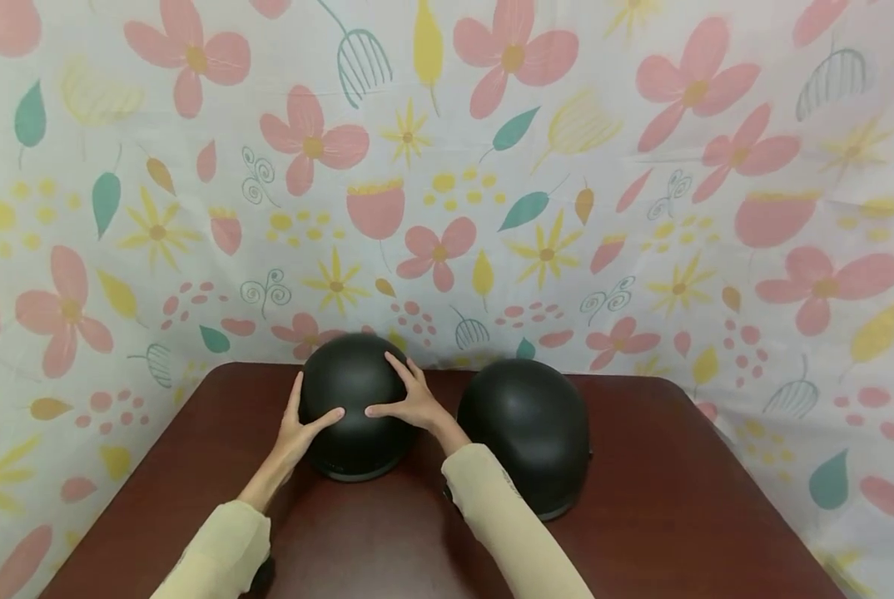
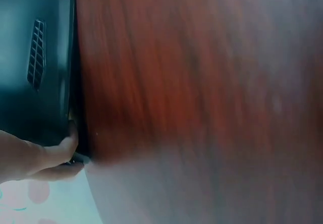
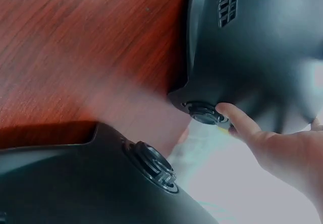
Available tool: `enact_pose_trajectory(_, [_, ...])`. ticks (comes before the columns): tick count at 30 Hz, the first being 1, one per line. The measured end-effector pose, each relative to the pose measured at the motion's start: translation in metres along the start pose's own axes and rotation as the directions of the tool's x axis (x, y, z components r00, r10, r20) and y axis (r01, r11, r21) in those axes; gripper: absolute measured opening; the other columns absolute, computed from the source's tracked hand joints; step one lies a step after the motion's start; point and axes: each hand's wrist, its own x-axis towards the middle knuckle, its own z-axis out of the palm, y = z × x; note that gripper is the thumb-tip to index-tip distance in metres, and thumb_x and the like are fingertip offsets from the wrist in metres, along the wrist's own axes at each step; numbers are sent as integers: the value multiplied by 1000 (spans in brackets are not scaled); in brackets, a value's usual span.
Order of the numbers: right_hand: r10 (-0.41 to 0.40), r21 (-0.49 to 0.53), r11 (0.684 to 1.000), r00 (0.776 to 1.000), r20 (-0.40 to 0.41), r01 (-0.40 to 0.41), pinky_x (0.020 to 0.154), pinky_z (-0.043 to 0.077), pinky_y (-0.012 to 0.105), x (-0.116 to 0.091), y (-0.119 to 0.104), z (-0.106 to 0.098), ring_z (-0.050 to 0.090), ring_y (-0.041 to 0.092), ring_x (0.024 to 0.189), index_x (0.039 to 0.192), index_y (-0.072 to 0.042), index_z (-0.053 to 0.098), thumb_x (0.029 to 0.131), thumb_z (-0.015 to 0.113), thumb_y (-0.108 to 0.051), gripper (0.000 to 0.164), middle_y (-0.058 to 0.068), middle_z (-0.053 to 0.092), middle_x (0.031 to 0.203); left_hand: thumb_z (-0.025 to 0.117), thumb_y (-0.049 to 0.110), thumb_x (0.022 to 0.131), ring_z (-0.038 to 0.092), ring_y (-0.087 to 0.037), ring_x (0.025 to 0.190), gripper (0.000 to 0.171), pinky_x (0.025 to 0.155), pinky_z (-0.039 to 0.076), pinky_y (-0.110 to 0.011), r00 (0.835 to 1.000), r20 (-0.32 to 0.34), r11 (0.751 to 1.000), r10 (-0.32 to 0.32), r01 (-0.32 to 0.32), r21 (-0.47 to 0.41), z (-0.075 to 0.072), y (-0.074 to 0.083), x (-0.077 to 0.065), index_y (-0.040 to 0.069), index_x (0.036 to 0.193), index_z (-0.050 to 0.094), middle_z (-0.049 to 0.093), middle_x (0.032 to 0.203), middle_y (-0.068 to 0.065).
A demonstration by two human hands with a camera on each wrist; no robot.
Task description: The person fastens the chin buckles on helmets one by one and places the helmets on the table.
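Observation:
Both hands hold a glossy black helmet [image 1: 351,374] that sits on the table, left of centre in the head view. My left hand [image 1: 293,437] grips its left side, thumb across the front; in the left wrist view its fingers [image 2: 63,153] bend at the helmet's lower edge, below a slotted vent [image 2: 36,55]. On the other side, my right hand [image 1: 417,403] spreads thumb and fingers over the shell. A fingertip touches beside the round side fitting [image 3: 203,113] in the right wrist view. The helmet's inside is hidden.
A second black helmet [image 1: 529,424] stands just to the right, partly behind the right sleeve [image 1: 503,507]; its round side fitting [image 3: 154,166] faces the held helmet. Both rest on a dark red-brown wooden table [image 1: 664,482]. A flower-printed cloth [image 1: 447,166] hangs behind.

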Motion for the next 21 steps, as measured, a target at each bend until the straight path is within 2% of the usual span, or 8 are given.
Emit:
enact_pose_trajectory(3, [14, 9, 1000, 1000, 7, -14, 110, 32, 65, -3, 0, 3, 14, 46, 149, 154, -43, 19, 80, 80, -34, 96, 11, -3, 165, 69, 40, 89, -1, -40, 152, 103, 114, 15, -70, 1000, -24, 1000, -19, 19, -11, 1, -1, -6, 45, 153, -11, -10, 166, -4])
enact_pose_trajectory(7, [4, 12, 1000, 1000, -15, -4, 109, 32, 65, -5, -3, 7, 15, 46, 149, 153, -46, 18, 81, 79, -36, 96, 10, -2, 165, 70, 42, 88, 2, -40, 152, 101, 114, 17, -70, 999, -45, 1000, -11, 11, 2, -5, 1, -9, 47, 153, -6, -7, 166, -4])
enact_pose_trajectory(12, [-12, 66, 998, 999, -52, 16, 109, 32, 66, -12, -7, 16, 14, 47, 149, 153, -45, 19, 80, 79, -40, 95, 13, -1, 165, 71, 44, 86, 9, -42, 151, 98, 112, 19, -71, 996, -92, 997, 10, -2, 83, -18, 9, -13, 44, 155, 2, 1, 166, -6])
enact_pose_trajectory(14, [-19, 89, 996, 997, -81, 27, 109, 31, 67, -15, -7, 19, 14, 46, 149, 154, -44, 19, 80, 79, -42, 95, 14, 0, 165, 72, 45, 85, 10, -42, 151, 98, 112, 19, -70, 995, -101, 993, 25, -13, 118, -21, 14, -14, 42, 156, 5, 4, 166, -8])
enact_pose_trajectory(21, [-39, 159, 985, 987, -158, 64, 109, 30, 68, -24, -3, 27, 16, 47, 148, 155, -42, 15, 81, 77, -47, 97, 17, 3, 163, 71, 40, 87, 10, -46, 149, 90, 111, 16, -73, 982, -124, 975, 140, -114, 193, -25, 30, -17, 28, 158, 16, 9, 165, -15])
